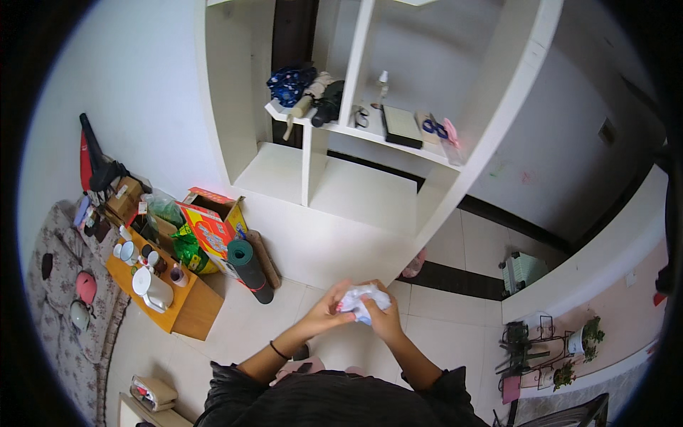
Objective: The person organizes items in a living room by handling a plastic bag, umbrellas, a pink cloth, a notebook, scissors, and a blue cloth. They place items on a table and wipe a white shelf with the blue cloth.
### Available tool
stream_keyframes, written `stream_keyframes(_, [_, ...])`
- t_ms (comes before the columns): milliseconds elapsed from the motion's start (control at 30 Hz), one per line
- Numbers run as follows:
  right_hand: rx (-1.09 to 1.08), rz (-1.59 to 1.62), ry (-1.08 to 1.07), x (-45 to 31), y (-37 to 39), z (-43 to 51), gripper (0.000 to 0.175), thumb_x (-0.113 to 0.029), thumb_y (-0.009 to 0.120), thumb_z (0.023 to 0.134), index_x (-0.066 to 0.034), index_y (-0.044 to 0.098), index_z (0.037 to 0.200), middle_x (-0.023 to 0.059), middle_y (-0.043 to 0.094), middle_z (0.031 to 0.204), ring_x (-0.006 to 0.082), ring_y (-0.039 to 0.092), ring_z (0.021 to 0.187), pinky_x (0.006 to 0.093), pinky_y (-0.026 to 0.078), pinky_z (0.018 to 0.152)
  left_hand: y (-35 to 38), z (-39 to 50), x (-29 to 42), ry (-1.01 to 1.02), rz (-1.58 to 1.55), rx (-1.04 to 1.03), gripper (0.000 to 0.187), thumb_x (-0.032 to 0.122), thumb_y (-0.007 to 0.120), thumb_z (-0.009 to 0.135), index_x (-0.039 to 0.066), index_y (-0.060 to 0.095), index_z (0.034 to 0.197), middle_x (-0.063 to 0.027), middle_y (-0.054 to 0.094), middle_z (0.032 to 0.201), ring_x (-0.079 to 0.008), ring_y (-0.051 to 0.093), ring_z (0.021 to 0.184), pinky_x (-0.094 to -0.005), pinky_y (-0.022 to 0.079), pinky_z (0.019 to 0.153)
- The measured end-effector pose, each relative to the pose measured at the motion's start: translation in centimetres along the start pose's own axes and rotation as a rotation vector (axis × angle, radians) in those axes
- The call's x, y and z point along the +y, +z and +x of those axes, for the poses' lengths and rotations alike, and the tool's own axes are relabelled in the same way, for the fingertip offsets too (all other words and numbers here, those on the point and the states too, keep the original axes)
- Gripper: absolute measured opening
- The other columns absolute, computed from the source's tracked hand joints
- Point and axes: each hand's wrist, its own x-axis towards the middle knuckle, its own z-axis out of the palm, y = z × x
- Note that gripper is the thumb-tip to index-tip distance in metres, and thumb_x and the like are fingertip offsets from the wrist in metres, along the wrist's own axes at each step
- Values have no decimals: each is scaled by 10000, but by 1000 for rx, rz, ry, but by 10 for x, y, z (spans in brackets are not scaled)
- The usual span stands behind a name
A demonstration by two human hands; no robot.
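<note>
A crumpled white bundle, apparently thin plastic or cloth with pink and light blue parts [365, 302], is held between both hands in front of my body. My left hand [330, 309] grips its left side, and a thin black band circles that wrist. My right hand [385, 312] holds its right side, the thumb lying across the front. Beyond the hands stands a white shelf unit [363, 211]. On its middle shelf are folded umbrellas [315, 99], glasses [362, 117], a spray bottle [382, 88], a black-edged white box [401, 126] and blue-handled scissors [435, 128].
At left, a wooden table [197, 307] bears a white kettle [152, 288] and cups, beside a floral sofa [58, 299]. A rolled green mat [249, 269] and an open cardboard box [213, 229] stand by the shelf unit. Plant stands [549, 352] and a suitcase [523, 272] are at right.
</note>
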Motion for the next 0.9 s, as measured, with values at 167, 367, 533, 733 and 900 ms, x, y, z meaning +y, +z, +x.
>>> stream_keyframes(167, [-31, -19, -133, 6, 80, 56, 286, -127, 617, 844, 3, 532, 1083, 71, 606, 1009, 137, 553, 938, 287, 449, 817, -69, 3, 50, -155, 251, 34, 296, 167, 592, 889, -5, 558, 1127, -31, 607, 1013, -93, 547, 909, -261, 452, 810])
stream_keyframes(367, [-361, 144, 141, 14, 124, 98, 257, -164, 551, 904, 8, 553, 1096, 27, 605, 976, 84, 556, 855, 247, 461, 755, -118, -3, 87, -189, 110, 387, 272, 231, 567, 903, -24, 633, 972, -21, 642, 874, -73, 567, 803, -236, 456, 718])
stream_keyframes(533, [-548, 129, 262, 6, 142, 131, 249, -129, 535, 907, 24, 557, 1102, 33, 607, 952, 80, 554, 830, 241, 462, 736, -136, -4, 118, -206, -74, 486, 370, 311, 454, 943, -15, 552, 1087, -84, 621, 968, -138, 614, 801, -262, 490, 703])
stream_keyframes(733, [-861, 93, -168, 11, 170, 175, 473, 172, 339, 674, 19, 658, 988, 231, 519, 1243, 286, 515, 1157, 314, 394, 951, -159, -4, 136, -266, -318, 640, 345, 289, 386, 954, 2, 493, 1111, -146, 608, 1034, -257, 643, 881, -377, 583, 649])
stream_keyframes(900, [-992, 295, -113, 31, 179, 211, 377, 156, 318, 678, 9, 659, 743, 249, 524, 1226, 305, 575, 1059, 352, 465, 868, -166, 5, 151, -207, -517, 741, 464, 392, 351, 940, -13, 502, 1108, -141, 607, 1040, -237, 637, 887, -326, 537, 774])
